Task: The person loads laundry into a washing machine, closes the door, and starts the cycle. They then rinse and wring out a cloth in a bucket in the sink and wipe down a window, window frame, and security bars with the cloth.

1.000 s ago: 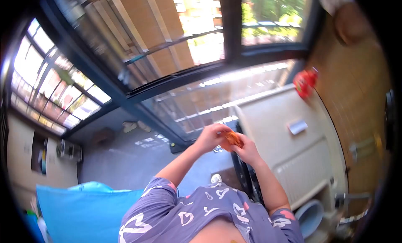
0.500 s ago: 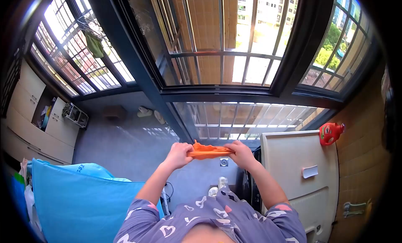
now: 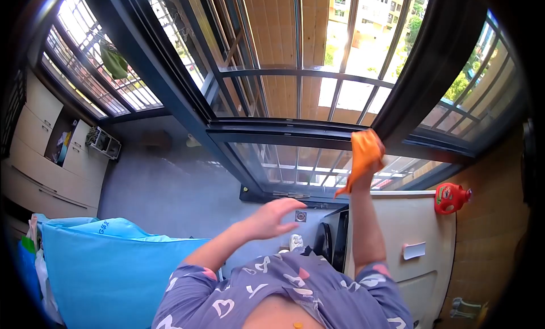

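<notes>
An orange cloth drapes over my right hand, which reaches up to the lower right corner of the window frame. The cloth covers most of the fingers, and one end of it hangs down to the left. Whether the cloth presses on the frame I cannot tell for sure. Lower and to the left, my left hand is held in the air with its fingers apart and nothing in them, above the grey floor.
On the right stands a pale countertop with a red detergent bottle and a small white object. A large blue cover fills the lower left. Cream cabinets line the left wall. Metal bars run outside the glass.
The cloth, stretched between both hands before, is now in my right hand alone, raised up to the window frame. My left hand has let go and opened. The view has shifted slightly.
</notes>
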### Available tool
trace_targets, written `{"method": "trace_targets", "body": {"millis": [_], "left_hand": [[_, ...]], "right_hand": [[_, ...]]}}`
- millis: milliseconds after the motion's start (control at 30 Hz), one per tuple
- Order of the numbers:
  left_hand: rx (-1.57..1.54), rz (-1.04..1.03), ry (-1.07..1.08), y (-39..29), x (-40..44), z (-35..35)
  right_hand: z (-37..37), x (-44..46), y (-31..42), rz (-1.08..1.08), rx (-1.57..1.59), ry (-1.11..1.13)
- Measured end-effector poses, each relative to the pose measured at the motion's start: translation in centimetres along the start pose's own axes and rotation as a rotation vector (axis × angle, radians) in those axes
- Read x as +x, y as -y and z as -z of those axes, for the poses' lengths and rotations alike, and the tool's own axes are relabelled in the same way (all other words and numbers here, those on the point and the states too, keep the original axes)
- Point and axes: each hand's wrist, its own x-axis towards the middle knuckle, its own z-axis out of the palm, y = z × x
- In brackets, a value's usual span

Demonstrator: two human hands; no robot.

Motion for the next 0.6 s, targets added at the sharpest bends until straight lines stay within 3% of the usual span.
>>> {"method": "trace_targets", "body": {"millis": [33, 67, 133, 267, 367, 467, 533, 600], "left_hand": [[0.003, 0.065, -0.067, 0.7, -0.8, 0.7], [0.008, 0.133, -0.135, 1.4, -1.8, 1.3], [-0.036, 0.254, -0.179, 2.4, -4.5, 1.6], [-0.148, 0.505, -0.340, 4.4, -8.0, 1.5], [-0.135, 0.538, -0.432, 3.6, -8.0, 2.6], [-0.116, 0.541, -0.525, 2.8, -8.3, 4.3], [-0.111, 0.528, -0.589, 2.9, -8.5, 5.5], [-0.045, 0.473, -0.694, 3.2, -9.2, 7.0]], "right_hand": [[-1.1, 2.5, 0.0, -0.087, -0.020, 0.098], [-1.4, 4.6, -0.7, -0.014, -0.604, 0.273], [-2.2, 4.3, -3.8, 0.469, -1.419, 0.549], [-10.5, 0.4, -6.6, 0.460, -1.216, 0.759], [-17.0, -1.8, -8.0, 0.312, -1.187, 0.949], [-22.7, -0.7, -6.9, -0.160, -1.008, 1.207], [-25.8, -1.1, -11.4, -0.244, -0.120, 0.869], [-29.6, -0.2, -12.9, -0.581, 0.222, 0.852]]}}
